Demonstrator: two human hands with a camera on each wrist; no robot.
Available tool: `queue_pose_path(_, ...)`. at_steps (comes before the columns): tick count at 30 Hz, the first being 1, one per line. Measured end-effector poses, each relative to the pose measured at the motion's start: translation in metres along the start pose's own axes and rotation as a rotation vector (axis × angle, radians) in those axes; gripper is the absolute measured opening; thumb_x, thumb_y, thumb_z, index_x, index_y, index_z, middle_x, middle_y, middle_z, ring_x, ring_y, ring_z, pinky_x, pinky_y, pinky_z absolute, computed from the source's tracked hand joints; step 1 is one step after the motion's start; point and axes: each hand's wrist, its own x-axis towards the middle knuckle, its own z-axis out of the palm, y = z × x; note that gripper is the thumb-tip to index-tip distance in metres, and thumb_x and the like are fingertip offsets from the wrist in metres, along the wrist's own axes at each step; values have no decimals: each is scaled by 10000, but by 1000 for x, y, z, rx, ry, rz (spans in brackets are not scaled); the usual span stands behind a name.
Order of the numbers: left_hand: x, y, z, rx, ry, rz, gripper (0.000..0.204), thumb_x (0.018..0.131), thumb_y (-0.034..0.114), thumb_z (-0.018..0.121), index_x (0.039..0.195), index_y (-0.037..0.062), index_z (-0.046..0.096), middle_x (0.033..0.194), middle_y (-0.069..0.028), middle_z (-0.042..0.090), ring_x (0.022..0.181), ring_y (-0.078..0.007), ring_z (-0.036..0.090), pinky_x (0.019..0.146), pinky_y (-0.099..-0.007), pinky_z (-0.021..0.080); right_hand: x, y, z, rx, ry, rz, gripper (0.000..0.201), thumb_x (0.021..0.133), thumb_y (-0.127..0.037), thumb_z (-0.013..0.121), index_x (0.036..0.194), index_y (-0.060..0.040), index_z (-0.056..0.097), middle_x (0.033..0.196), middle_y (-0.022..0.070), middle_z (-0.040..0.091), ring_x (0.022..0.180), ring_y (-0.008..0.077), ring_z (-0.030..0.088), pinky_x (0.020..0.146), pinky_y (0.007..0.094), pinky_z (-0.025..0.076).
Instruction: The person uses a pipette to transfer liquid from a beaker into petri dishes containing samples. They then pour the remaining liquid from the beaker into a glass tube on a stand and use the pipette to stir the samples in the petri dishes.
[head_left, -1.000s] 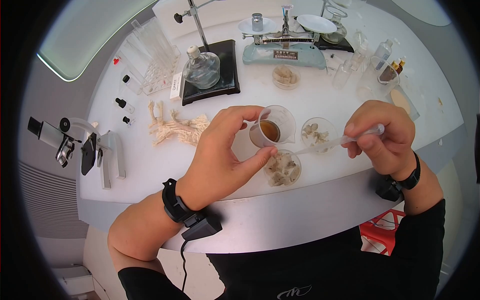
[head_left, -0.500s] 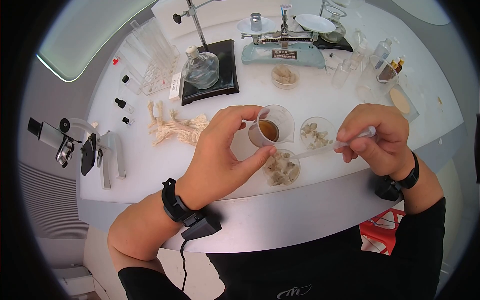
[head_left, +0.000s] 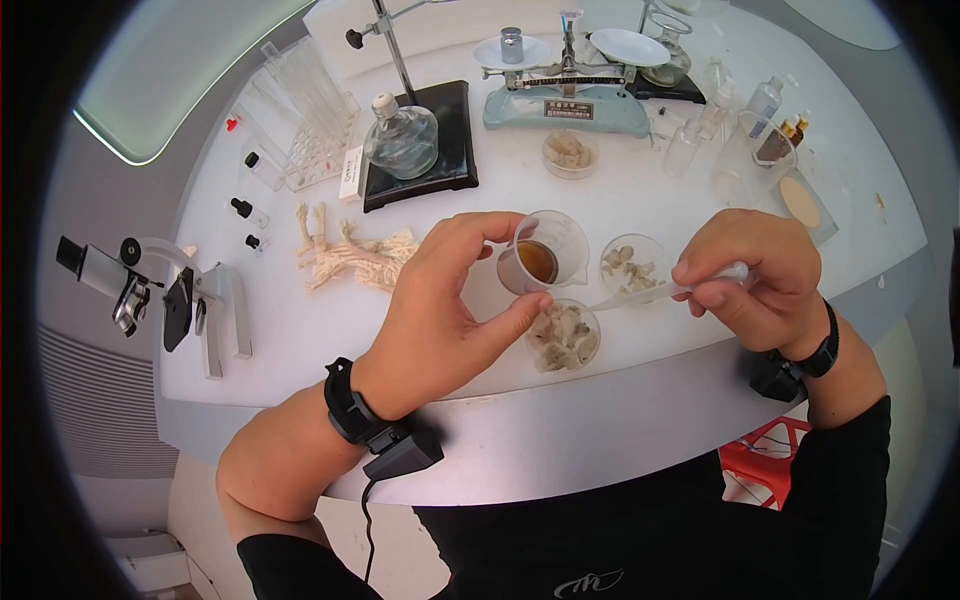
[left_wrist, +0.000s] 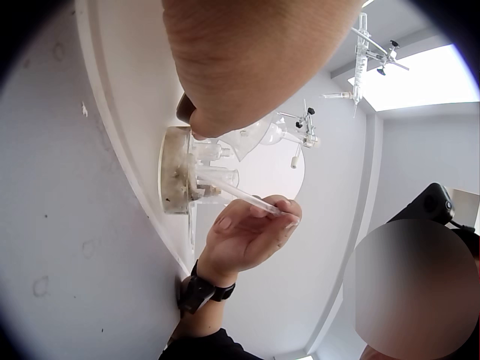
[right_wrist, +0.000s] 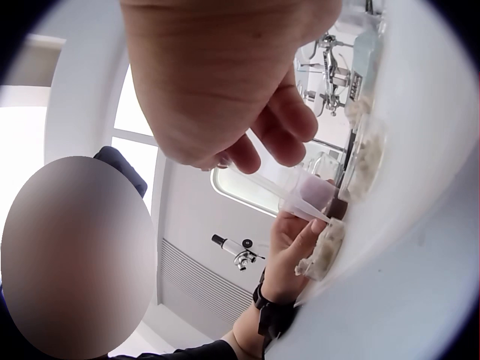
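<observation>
Above the near petri dish (head_left: 599,347), I read the plastic dropper pipette (head_left: 640,296) at a slant: its long axis runs leftward and down from the right hand (head_left: 765,280), which pinches it near the bulb; the tip lies at the dish's rim. The left hand (head_left: 435,310) grips the beaker (head_left: 572,255) of brown liquid, just beyond the dish.

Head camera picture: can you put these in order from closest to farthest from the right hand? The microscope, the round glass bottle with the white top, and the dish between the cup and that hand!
From the right hand:
1. Dish, just left.
2. Glass bottle, farther left, toward the back.
3. Microscope, far left.
</observation>
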Motion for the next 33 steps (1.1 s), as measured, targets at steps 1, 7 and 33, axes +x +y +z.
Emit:
queue_pose_path(1,0,0,0,3,-1,1,595,926,84,928,1464,33,678,1433,-98,719,1304,-216,676,1118,-374,518,0,-1,0,-1,-4,5,119,980,-25,843,1097,-25,822,974,87,840,770,209,768,698,293,571)
queue_pose_path(7,0,-1,1,-3,2,2,595,927,83,926,1464,31,676,1429,-93,719,1302,-213,676,1115,-374,517,-1,-6,-1,-29,-10,2,119,984,-32,840,1100,-30,866,938,98,849,797,235,806,696,310,607)
queue_pose_path(33,1,1,0,15,-22,-24,614,940,70,910,1497,9,657,1430,-101,730,1318,-209,676,1144,-376,508,2,9,3,-70,88,-137,142,943,-98,919,1076,-62,882,908,67,834,615,126,689,503,242,506)
